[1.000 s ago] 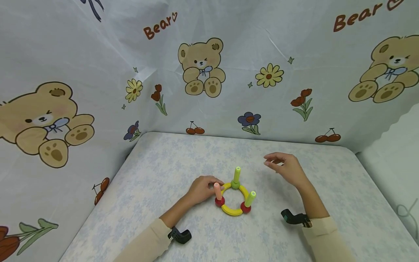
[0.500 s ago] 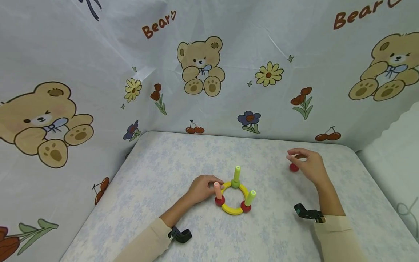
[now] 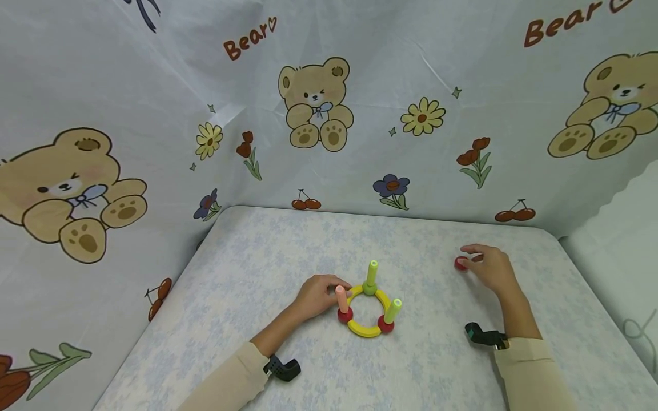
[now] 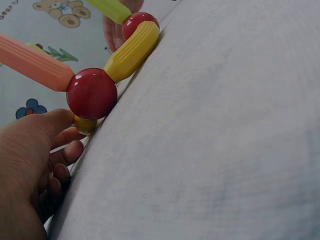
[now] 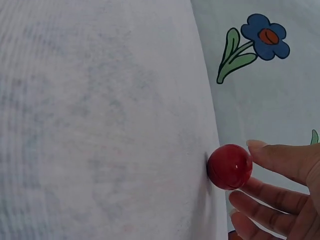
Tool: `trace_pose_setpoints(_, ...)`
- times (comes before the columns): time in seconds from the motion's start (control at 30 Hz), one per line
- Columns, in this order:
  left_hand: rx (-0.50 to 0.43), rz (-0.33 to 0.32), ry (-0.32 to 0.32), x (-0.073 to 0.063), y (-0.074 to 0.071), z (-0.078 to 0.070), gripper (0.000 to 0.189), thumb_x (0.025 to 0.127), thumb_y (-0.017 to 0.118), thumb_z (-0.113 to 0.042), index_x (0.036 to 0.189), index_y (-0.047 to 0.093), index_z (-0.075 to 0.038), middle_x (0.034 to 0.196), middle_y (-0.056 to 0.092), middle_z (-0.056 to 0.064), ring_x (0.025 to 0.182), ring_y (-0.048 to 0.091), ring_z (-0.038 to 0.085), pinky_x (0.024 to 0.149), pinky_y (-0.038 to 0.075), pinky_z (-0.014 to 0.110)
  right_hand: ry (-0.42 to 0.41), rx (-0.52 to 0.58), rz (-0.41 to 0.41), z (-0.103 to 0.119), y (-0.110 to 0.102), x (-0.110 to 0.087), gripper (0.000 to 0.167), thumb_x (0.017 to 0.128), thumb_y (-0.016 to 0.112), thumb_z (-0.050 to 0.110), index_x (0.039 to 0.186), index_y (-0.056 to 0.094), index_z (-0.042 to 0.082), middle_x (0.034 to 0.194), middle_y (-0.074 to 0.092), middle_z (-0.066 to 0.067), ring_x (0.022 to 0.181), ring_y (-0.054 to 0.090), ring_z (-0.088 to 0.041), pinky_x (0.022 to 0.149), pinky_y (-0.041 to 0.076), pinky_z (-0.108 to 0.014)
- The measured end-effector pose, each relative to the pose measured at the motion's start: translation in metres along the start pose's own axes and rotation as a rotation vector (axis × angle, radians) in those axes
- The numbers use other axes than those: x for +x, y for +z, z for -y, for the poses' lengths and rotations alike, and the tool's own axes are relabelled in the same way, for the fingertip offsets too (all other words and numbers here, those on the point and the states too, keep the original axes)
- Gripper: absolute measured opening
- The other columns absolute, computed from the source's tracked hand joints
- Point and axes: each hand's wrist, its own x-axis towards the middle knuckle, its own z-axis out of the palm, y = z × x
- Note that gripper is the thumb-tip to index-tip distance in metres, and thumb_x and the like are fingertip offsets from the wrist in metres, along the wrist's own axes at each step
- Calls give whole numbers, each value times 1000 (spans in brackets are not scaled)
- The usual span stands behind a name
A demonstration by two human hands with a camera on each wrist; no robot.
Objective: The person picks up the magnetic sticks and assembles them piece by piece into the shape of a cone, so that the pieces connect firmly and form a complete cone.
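Note:
A toy ring stands on the table, with yellow curved rods (image 3: 363, 330) joined by red balls (image 4: 92, 94) and a green ball (image 3: 369, 289). Two light green sticks (image 3: 372, 273) and an orange stick (image 3: 341, 299) rise from the balls. My left hand (image 3: 316, 297) pinches a yellow rod by the orange stick, thumb and index finger at its end beside the red ball. Farther right, my right hand (image 3: 494, 269) has its thumb and index finger round a loose red ball (image 5: 230, 167) on the table; its other fingers are spread behind.
A pale blue mottled cloth (image 3: 288, 240) covers the table. Behind it and on the left hangs a white sheet (image 3: 360, 34) printed with bears, flowers and cherries. A white cable (image 3: 640, 337) lies at the far right.
My right hand first moved right, past the loose red ball, uncovering it, then came down to it with thumb and finger. The left hand and the ring have stayed in place.

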Motion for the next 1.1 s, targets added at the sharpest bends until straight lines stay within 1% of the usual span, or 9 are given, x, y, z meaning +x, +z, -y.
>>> trace_pose_setpoints(0.1,0,-2,8,0,0,0,16,94,75,-28,109,80,-25,104,75,-13,97,68,8,81,53,31,4,16,11,-1,2,0,37,96,72,18,126,67,-3,122,65,-29,102,64,-43,70,54,-43)
trace_pose_setpoints(0.2,0,-1,13,0,0,0,16,94,75,-28,109,80,-25,104,75,-13,99,68,8,83,54,31,13,39,27,-2,4,0,38,94,75,17,125,68,-3,121,65,-29,104,63,-43,77,54,-50)
trace_pose_setpoints(0.33,6,-1,16,0,0,1,17,94,75,-29,110,80,-25,105,75,-13,99,68,8,83,54,31,-3,54,41,-5,7,1,40,92,78,18,124,68,-4,118,66,-28,106,63,-44,85,52,-57)
trace_pose_setpoints(0.47,10,-1,18,1,1,2,17,95,74,-30,110,80,-25,105,74,-13,99,68,7,83,54,31,-21,45,50,-7,9,2,41,91,78,17,124,67,-6,115,67,-28,104,64,-44,86,53,-58)
trace_pose_setpoints(0.6,8,3,15,1,1,3,17,94,75,-30,110,80,-25,105,74,-14,99,68,7,84,54,32,-34,42,38,-4,9,1,41,91,77,16,124,66,-6,115,68,-28,103,65,-42,84,54,-55)
trace_pose_setpoints(0.73,5,6,5,0,1,3,17,94,75,-30,110,80,-25,104,74,-15,100,67,6,85,54,32,-74,58,13,8,6,0,40,93,76,16,126,66,-4,114,69,-25,102,65,-40,80,55,-51)
trace_pose_setpoints(0.9,3,2,4,0,1,3,17,94,75,-27,110,80,-25,105,74,-15,100,67,6,85,54,32,-122,107,8,33,2,-3,43,94,76,24,129,66,0,114,70,-22,104,65,-39,84,55,-53)
trace_pose_setpoints(0.97,4,0,4,0,1,2,17,94,75,-27,110,80,-25,105,74,-15,100,67,6,85,54,32,-144,134,13,43,1,-4,43,94,76,25,128,67,0,114,70,-21,103,66,-38,84,57,-51)
trace_pose_setpoints(1.1,10,1,-3,0,1,2,17,94,75,-29,110,80,-26,105,74,-16,101,67,6,85,54,32,-183,173,26,63,3,-7,41,93,77,23,127,68,1,113,71,-20,100,68,-36,81,60,-42)
